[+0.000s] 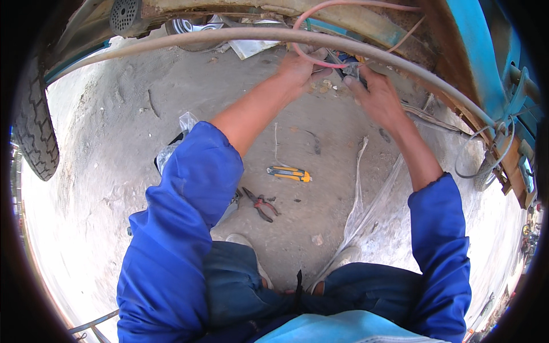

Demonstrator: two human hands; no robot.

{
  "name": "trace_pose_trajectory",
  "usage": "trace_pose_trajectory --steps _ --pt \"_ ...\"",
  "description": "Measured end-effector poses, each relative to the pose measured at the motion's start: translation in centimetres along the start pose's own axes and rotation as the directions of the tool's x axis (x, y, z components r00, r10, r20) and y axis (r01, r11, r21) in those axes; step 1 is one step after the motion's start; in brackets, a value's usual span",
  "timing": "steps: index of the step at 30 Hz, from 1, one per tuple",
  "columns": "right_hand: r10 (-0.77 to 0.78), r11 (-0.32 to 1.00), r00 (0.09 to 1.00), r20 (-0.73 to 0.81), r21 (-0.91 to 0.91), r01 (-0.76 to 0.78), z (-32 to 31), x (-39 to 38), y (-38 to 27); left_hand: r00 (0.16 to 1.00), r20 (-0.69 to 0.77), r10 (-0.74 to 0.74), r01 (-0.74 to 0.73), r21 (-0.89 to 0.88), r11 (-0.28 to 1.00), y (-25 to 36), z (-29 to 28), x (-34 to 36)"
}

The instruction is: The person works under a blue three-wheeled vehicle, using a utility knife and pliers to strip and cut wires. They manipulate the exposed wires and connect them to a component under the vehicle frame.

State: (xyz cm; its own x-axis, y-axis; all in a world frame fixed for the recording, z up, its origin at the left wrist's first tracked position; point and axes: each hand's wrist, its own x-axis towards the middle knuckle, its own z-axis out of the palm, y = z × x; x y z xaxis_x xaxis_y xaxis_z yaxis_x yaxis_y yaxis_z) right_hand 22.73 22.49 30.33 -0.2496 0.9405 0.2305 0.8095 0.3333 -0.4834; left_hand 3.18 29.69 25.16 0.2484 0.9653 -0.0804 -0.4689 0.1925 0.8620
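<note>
Both of my arms reach forward to the underside of a frame. A pink-red cable (328, 4) loops down in front of the bent metal bar (240, 34), and its end lies between my hands. My left hand (300, 67) is closed, partly behind the cable; what its fingers hold is hidden. My right hand (374, 91) grips a small grey piece (351, 70) at the cable's end, thumb laid along it. Dark strips run between the two hands. On the ground nearer me lie a yellow-and-black utility knife (290, 173) and red-handled pliers (261, 204), jaws apart.
A tyre (35, 123) stands at the far left. Blue metal framework (477, 51) rises at the right, with a thin grey cable loop (457, 166) hanging off it. A clear plastic bag (187, 122) and a torn plastic strip (360, 211) lie on the dusty ground.
</note>
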Motion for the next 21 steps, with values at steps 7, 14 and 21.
trace_pose_trajectory --steps 7,14,21 --pt "-0.162 0.986 0.984 -0.08 -0.044 0.158 0.7 0.0 0.3 0.996 -0.004 0.086 -0.083 0.194 0.977 -0.2 -0.3 -0.2" --pt "-0.052 0.998 0.985 -0.164 -0.035 0.047 1.5 0.7 0.7 0.983 -0.006 0.184 -0.17 0.351 0.921 -0.3 -0.5 0.3" --pt "-0.218 0.976 0.949 -0.226 -0.081 0.204 2.4 1.1 1.5 0.835 -0.086 0.544 -0.405 0.574 0.712 -1.2 -3.3 4.0"
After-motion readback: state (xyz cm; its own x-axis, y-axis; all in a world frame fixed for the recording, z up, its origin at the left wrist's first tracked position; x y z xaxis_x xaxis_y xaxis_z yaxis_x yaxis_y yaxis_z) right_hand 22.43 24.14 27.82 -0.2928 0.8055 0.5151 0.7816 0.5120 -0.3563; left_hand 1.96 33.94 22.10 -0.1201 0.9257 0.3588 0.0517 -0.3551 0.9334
